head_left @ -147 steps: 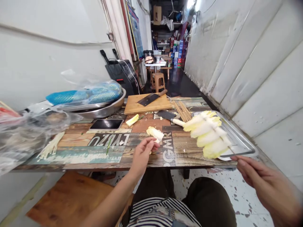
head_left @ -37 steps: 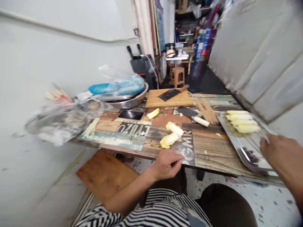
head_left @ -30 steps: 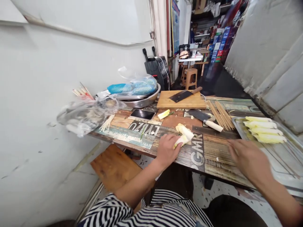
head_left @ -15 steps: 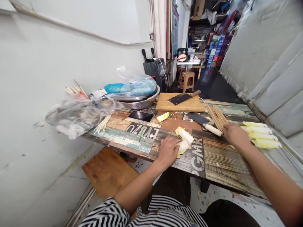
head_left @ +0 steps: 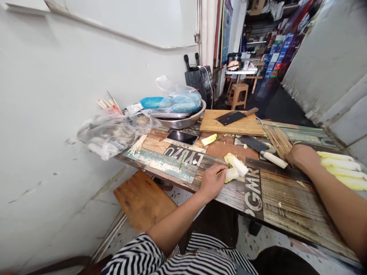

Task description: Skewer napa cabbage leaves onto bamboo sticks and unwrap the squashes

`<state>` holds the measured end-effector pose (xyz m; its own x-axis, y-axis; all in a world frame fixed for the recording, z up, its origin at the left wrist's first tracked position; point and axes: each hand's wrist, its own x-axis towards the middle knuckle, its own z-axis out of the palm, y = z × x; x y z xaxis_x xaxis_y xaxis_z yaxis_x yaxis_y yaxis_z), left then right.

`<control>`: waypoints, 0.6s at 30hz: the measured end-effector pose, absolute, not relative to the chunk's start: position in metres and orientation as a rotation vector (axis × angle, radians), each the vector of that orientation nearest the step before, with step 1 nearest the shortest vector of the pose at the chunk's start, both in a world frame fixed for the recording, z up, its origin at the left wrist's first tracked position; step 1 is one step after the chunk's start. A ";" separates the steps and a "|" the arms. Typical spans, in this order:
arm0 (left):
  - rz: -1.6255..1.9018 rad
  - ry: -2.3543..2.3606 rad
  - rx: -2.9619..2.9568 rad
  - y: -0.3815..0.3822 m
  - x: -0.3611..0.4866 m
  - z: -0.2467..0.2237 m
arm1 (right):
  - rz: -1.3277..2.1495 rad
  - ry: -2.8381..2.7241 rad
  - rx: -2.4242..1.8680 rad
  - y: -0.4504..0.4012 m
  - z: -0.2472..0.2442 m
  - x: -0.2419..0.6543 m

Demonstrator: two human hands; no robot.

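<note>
My left hand point(head_left: 213, 181) pinches the edge of a napa cabbage leaf point(head_left: 231, 174) near the table's front edge. A second cabbage leaf piece point(head_left: 240, 165) lies against it, white stem to the right. Over on the right, my right hand point(head_left: 302, 156) has its fingers closed at the near ends of a bundle of bamboo skewers point(head_left: 275, 141); its fingertips are partly hidden. Just left of the skewers lies a cleaver with a pale handle point(head_left: 273, 158). Rolled cabbage pieces point(head_left: 341, 168) lie in a row beyond my right wrist.
A wooden cutting board point(head_left: 205, 124) bears a second cleaver point(head_left: 233, 117). Left of it are a phone point(head_left: 182, 137), enoki mushrooms point(head_left: 138, 144), a plastic bag point(head_left: 106, 133) and a metal basin point(head_left: 183, 123). A small cabbage piece point(head_left: 209, 139) lies mid-table, and a wooden bench point(head_left: 143, 202) stands below.
The view has swung left, so everything sits further right. My left hand now pinches the leaf's edge rather than resting over it. My right hand stays at the skewers' ends.
</note>
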<state>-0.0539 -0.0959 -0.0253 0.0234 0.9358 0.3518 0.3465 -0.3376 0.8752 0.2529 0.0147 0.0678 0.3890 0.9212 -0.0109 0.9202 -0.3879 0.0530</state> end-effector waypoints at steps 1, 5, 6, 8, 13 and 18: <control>1.318 1.291 1.756 -0.096 -0.056 -0.025 | 0.042 1.717 2.558 0.008 0.071 0.250; 1.323 1.344 1.963 -0.073 -0.083 -0.010 | 0.049 1.837 2.424 -0.040 0.064 0.227; 1.316 1.416 2.033 -0.061 -0.092 -0.005 | 0.034 1.889 2.378 -0.054 0.058 0.221; 1.262 1.521 2.139 -0.029 -0.105 0.007 | 0.017 1.972 2.287 -0.078 0.043 0.210; 1.123 1.530 2.162 0.040 -0.112 0.021 | 0.116 2.037 2.207 -0.106 0.019 0.205; 1.059 1.425 2.075 0.046 -0.108 0.028 | 0.325 2.137 2.221 -0.122 0.014 0.208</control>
<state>-0.1076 0.0460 0.0282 0.1895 0.9148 0.3566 0.6052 -0.3948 0.6912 0.2084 -0.1224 0.0138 0.0275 0.9922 0.1213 0.9834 -0.0487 0.1750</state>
